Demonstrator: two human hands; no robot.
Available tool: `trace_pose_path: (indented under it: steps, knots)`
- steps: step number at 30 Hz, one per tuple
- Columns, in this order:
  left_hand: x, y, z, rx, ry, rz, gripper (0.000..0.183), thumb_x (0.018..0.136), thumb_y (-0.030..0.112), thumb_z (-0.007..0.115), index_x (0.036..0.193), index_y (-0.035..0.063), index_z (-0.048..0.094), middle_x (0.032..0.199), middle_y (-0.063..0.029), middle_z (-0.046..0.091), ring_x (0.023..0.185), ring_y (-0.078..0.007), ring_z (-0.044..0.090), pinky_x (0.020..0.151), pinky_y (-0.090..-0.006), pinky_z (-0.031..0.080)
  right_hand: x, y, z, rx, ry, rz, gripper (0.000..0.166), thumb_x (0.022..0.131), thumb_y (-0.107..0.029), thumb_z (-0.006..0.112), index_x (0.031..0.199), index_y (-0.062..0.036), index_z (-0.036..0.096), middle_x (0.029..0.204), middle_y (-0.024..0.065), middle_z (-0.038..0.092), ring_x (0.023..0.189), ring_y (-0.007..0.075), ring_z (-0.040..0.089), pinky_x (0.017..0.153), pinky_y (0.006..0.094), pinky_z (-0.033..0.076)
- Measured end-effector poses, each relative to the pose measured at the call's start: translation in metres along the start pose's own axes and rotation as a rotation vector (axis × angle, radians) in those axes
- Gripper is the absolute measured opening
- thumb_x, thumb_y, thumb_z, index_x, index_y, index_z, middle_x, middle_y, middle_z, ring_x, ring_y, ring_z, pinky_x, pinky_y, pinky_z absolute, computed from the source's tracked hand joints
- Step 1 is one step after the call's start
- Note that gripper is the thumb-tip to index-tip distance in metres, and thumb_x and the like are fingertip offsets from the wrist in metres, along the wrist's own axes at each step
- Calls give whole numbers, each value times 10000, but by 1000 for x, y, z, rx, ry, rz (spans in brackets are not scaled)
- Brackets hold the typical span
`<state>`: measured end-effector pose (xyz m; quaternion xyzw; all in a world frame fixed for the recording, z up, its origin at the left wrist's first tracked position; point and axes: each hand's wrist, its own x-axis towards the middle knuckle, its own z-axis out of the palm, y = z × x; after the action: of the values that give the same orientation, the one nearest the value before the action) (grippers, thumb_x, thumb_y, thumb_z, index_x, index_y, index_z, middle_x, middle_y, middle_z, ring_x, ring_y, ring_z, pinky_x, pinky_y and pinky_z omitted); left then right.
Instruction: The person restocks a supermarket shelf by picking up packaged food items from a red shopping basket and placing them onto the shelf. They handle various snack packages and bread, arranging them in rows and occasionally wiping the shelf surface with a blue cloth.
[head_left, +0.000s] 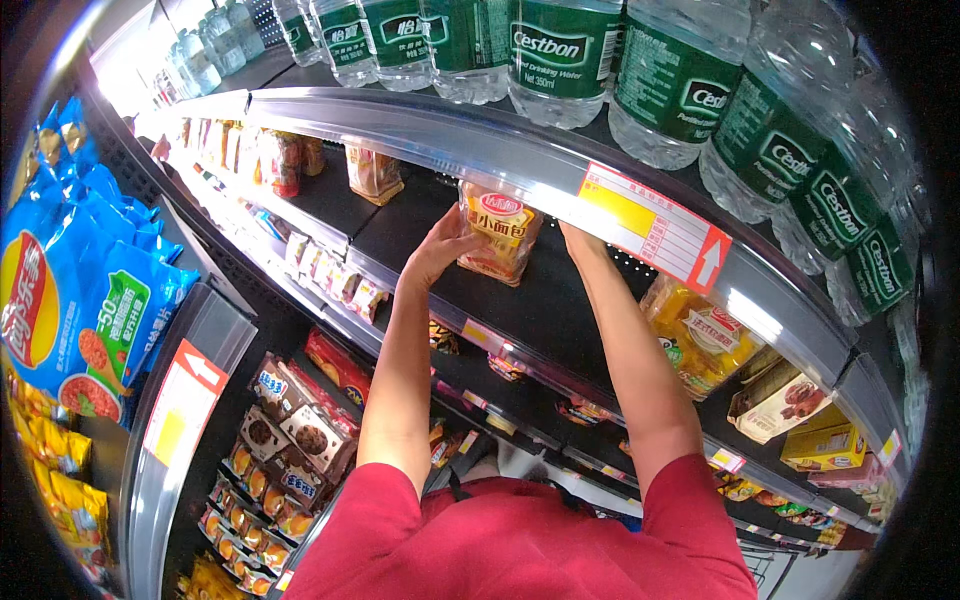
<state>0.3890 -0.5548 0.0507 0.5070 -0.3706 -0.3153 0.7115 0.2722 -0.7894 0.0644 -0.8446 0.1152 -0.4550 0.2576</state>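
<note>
A clear bag of small bread (501, 259) stands upright on a dark shelf (420, 247) in front of me. My left hand (444, 246) grips its left side, with the thumb across the front and the other fingers partly hidden at its edge. To the right of the bag, my right hand (576, 236) reaches under the upper shelf's edge. Its fingers are hidden behind that edge, so what it touches cannot be seen. Dark shelf surface shows between my right wrist and the bag. Another bread pack (373, 174) stands farther left.
Cestbon water bottles (559, 60) line the upper shelf, whose front rail (465, 142) overhangs my hands. A yellow bread bag (701, 337) and a biscuit box (780, 401) lie right of my right arm. Blue chip bags (90, 300) and boxed cakes (285, 450) fill shelves at left.
</note>
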Motion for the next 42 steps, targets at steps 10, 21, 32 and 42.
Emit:
trace_pose_path:
  steps: [10, 21, 32, 42]
  knots:
    - [-5, 41, 32, 446, 137, -248, 593, 915, 118, 669, 1456, 85, 428, 1313, -67, 596, 1191, -174, 564, 955, -365, 514, -77, -4, 16, 615, -369, 581, 829, 837, -397, 806, 1497, -110, 394, 1448, 168, 476, 1308, 291, 494, 1001, 429, 481]
    - [-7, 22, -77, 570, 345, 99, 328, 946, 151, 585, 1250, 29, 584, 1173, -81, 656, 1095, -231, 616, 797, -390, 589, -78, -69, 112, 735, -270, 411, 867, 817, -275, 835, 1515, -95, 353, 1421, 122, 513, 1267, 270, 525, 1049, 404, 449]
    - [-33, 84, -165, 535, 914, -239, 409, 931, 361, 518, 1304, 195, 498, 1214, -134, 561, 1108, -370, 586, 639, -564, 603, -43, -155, 222, 961, -347, 194, 725, 895, -189, 751, 1493, -61, 362, 1320, 133, 572, 1203, 218, 561, 1037, 360, 441]
    - [-2, 59, -249, 571, 1102, -231, 419, 780, 154, 516, 1198, 164, 499, 996, -168, 618, 786, -373, 651, 578, -529, 569, -19, -166, 281, 922, -350, 106, 818, 913, -301, 735, 1532, -25, 276, 1545, 218, 362, 1429, 313, 366, 1161, 420, 309]
